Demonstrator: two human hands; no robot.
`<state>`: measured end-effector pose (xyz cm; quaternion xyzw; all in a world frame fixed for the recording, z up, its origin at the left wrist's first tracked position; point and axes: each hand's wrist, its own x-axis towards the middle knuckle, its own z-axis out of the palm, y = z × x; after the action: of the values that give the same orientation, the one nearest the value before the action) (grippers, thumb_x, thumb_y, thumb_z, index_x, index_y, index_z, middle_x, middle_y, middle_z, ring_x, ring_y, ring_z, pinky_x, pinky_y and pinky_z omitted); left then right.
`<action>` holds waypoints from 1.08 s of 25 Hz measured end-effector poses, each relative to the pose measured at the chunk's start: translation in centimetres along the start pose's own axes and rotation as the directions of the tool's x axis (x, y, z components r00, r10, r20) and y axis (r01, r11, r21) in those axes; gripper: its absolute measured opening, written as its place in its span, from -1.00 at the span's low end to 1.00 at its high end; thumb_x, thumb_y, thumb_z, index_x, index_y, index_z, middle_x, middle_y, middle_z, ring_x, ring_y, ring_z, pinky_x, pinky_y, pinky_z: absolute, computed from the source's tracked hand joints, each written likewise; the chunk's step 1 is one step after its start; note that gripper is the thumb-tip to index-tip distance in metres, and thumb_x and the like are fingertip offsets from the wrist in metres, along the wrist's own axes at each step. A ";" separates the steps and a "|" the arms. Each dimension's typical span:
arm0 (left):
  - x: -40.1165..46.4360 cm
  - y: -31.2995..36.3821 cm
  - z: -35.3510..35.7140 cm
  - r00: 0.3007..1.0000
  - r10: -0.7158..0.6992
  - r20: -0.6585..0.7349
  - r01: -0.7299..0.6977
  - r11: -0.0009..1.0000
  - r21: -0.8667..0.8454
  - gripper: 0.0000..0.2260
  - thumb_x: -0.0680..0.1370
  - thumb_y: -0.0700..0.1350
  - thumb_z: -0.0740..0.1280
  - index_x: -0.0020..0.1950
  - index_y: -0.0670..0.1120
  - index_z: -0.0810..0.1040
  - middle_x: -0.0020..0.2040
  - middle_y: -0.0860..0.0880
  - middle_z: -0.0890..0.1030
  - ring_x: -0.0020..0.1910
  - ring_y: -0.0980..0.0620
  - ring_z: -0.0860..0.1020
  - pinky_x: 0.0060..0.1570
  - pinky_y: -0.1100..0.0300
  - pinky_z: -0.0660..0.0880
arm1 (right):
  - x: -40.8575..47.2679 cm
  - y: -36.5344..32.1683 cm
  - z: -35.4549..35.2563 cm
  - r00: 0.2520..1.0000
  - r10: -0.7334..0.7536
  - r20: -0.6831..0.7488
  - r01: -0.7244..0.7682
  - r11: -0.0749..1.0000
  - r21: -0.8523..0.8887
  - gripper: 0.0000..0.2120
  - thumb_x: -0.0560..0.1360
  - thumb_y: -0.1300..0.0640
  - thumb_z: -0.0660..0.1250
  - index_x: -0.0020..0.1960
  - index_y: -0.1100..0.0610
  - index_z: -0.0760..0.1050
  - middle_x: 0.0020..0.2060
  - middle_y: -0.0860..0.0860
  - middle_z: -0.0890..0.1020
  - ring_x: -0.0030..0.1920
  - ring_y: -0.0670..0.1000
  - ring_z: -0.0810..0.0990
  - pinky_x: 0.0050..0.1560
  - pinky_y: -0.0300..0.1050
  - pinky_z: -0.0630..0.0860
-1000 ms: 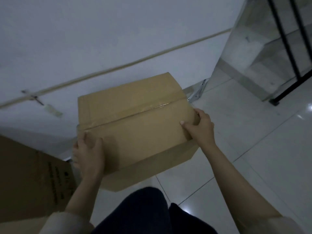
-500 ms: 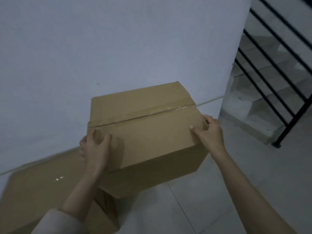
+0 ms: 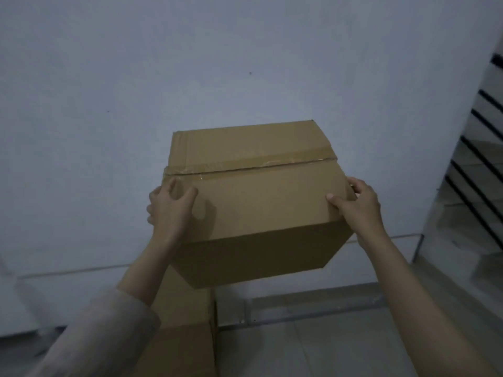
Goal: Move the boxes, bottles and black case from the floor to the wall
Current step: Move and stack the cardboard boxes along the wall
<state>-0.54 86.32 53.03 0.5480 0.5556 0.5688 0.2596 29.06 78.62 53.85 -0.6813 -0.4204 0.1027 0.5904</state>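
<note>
- Now both hands grip the taped box (image 3: 251, 197) in the air: left hand (image 3: 170, 208) and right hand (image 3: 356, 205) curl round its near corners.
- Below the left grip stands another box (image 3: 185, 327) by the wall (image 3: 190, 63); probably best lowered level, fingers clear.
- Underside, far fingers and the landing spot are hidden.

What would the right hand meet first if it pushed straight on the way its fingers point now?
The right hand already grips the carried box at its right edge, fingers pointing forward and up. Beyond that corner, the white wall probably comes next; depth is unclear.
</note>
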 end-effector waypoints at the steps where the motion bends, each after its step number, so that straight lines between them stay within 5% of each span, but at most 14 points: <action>1: 0.5 -0.5 -1.5 0.999 -0.009 -0.030 0.009 1.000 0.020 -0.31 0.27 0.17 0.25 0.39 0.00 0.37 0.43 -0.14 0.36 0.38 -0.23 0.33 0.40 -0.17 0.22 | -0.3 -0.3 1.7 1.000 0.001 0.032 -0.002 1.000 0.029 -0.51 0.43 0.13 0.39 0.32 0.09 0.37 0.27 0.11 0.42 0.23 0.12 0.45 0.14 -0.01 0.44; 13: 11.1 -17.4 -12.5 0.975 -0.149 -0.165 0.187 0.949 0.253 -0.19 0.19 0.26 0.42 0.37 -0.05 0.38 0.36 -0.13 0.43 0.29 -0.13 0.46 0.31 -0.17 0.39 | -4.6 4.0 26.1 0.871 0.265 0.413 -0.394 0.880 0.267 -0.57 0.44 0.40 0.27 0.28 0.15 0.37 0.21 0.10 0.50 0.08 0.03 0.49 -0.27 -0.32 0.38; 20: 17.2 -26.4 -13.6 0.963 -0.242 -0.119 0.270 0.846 0.460 -0.32 0.37 -0.01 0.47 0.42 -0.15 0.32 0.38 -0.21 0.38 0.33 -0.19 0.40 0.33 -0.13 0.36 | -5.9 8.7 36.1 0.747 0.418 0.517 -0.551 0.825 0.129 -0.53 0.44 0.34 0.29 0.28 -0.01 0.36 0.25 0.04 0.42 0.16 0.07 0.48 0.21 0.05 0.48; 23: 17.5 -30.0 -14.0 0.932 -0.360 -0.032 0.322 0.787 0.526 -0.32 0.41 -0.06 0.45 0.45 -0.17 0.26 0.41 -0.24 0.33 0.35 -0.25 0.36 0.35 -0.12 0.32 | -7.4 10.5 38.2 0.693 0.450 0.563 -0.568 0.822 0.042 -0.47 0.43 0.36 0.29 0.33 0.00 0.35 0.28 0.05 0.42 0.14 0.06 0.49 0.15 -0.03 0.48; 27: 16.9 -33.4 -15.8 0.904 -0.427 0.032 0.341 0.761 0.551 -0.24 0.35 -0.02 0.48 0.46 -0.18 0.24 0.41 -0.26 0.29 0.35 -0.28 0.33 0.35 -0.14 0.31 | -9.3 10.5 40.2 0.720 0.431 0.544 -0.543 0.838 0.054 -0.45 0.44 0.39 0.25 0.38 0.06 0.32 0.28 0.02 0.42 0.14 0.02 0.48 0.14 -0.14 0.48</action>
<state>-29.85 104.35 31.54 0.5148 0.7699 0.2817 0.2508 2.43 101.52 29.82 -0.6493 -0.3527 0.4756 0.4773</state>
